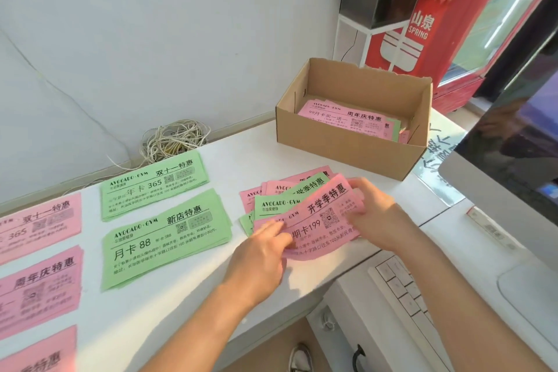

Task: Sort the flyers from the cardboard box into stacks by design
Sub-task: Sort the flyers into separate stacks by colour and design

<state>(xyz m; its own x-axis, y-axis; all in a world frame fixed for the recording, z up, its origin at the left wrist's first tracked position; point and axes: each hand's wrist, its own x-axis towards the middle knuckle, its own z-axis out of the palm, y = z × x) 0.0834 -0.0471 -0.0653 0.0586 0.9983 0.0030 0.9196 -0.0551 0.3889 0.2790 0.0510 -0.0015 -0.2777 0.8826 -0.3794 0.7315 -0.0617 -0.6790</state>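
Observation:
A cardboard box point(347, 151) stands at the back right of the white table and holds pink flyers point(344, 118) with a green one under them. In front of it lies a loose fan of pink and green flyers point(280, 199). My left hand point(265, 248) pinches the lower left edge of the top pink flyer point(320, 217), and my right hand point(374, 214) grips its right end. Two green stacks point(154, 187) point(163, 238) lie to the left. Pink stacks point(39, 226) point(42, 287) point(42, 353) line the far left edge.
A coil of white cord point(172, 139) sits by the wall behind the green stacks. A monitor point(513, 142) and a white keyboard point(404, 296) stand at the right. A red drinks fridge point(447, 9) is behind the box.

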